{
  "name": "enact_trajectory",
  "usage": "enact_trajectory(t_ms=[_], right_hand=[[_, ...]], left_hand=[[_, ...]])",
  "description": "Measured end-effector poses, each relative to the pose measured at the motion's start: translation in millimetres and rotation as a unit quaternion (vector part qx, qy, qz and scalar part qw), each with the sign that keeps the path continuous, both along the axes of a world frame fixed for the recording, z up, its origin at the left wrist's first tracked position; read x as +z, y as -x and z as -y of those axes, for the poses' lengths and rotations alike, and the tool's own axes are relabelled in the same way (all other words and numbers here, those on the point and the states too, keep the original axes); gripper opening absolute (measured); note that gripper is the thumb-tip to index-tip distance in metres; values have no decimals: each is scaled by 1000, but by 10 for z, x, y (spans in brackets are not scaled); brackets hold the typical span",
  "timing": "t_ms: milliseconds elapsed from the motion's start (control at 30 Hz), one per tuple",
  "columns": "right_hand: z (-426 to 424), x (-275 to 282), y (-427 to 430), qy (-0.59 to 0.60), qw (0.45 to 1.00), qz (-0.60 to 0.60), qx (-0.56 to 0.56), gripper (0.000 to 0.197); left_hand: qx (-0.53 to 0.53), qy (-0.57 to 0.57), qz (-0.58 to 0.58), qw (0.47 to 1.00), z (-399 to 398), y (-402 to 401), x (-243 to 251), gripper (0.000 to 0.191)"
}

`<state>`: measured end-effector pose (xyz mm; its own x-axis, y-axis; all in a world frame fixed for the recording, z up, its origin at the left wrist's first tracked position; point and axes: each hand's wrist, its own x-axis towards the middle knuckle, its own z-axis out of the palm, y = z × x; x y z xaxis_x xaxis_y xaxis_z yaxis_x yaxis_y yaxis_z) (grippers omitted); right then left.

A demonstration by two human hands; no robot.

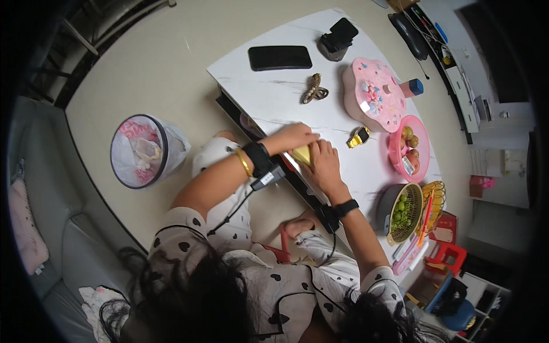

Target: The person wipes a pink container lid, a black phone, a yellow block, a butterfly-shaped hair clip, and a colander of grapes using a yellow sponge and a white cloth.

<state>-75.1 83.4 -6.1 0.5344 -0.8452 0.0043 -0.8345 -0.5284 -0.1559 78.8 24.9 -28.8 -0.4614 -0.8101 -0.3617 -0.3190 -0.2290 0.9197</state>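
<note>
A small pale-yellow object (302, 154), perhaps a block or a folded cloth, is at the near edge of the white marble-patterned table (274, 96). My right hand (326, 165) is closed around its right side, with the fingers bent over it. My left hand (292, 138) lies across its far end, fingertips meeting those of the right hand. Whether the left fingers grip it is hidden. A gold wristwatch (358, 137) lies to the right of my hands. Beyond them is a beaded hair claw clip (314, 89).
A black smartphone (280, 58), a pink lidded box (375, 94), a pink fruit bowl (422, 148) and a colander of green produce (401, 214) stand on the table. A lined wastebasket (148, 151) is on the floor at left. A cable (233, 210) hangs from my left wrist.
</note>
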Motion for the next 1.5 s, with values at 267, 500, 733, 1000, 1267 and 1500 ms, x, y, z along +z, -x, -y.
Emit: enact_trajectory(t_ms=[267, 500, 733, 1000, 1267, 1500], right_hand=[[512, 54, -844, 20, 997, -3, 74, 55], [1065, -47, -1878, 62, 993, -1, 103, 54], [1492, -143, -2621, 136, 989, -19, 64, 39], [1383, -195, -2755, 149, 985, -88, -2, 39], [961, -178, -2086, 128, 992, -4, 24, 46], [226, -36, -1041, 49, 999, 9, 1, 56]], left_hand=[[201, -122, -196, 952, 43, -949, -54, 28], [513, -93, -369, 770, 338, -1680, -93, 25], [599, -156, -542, 569, 717, -2249, -222, 19], [630, -124, -516, 566, 717, -2225, -284, 18], [586, -181, -428, 664, 506, -1871, -292, 20], [576, -118, -308, 748, 208, -1233, -183, 17]])
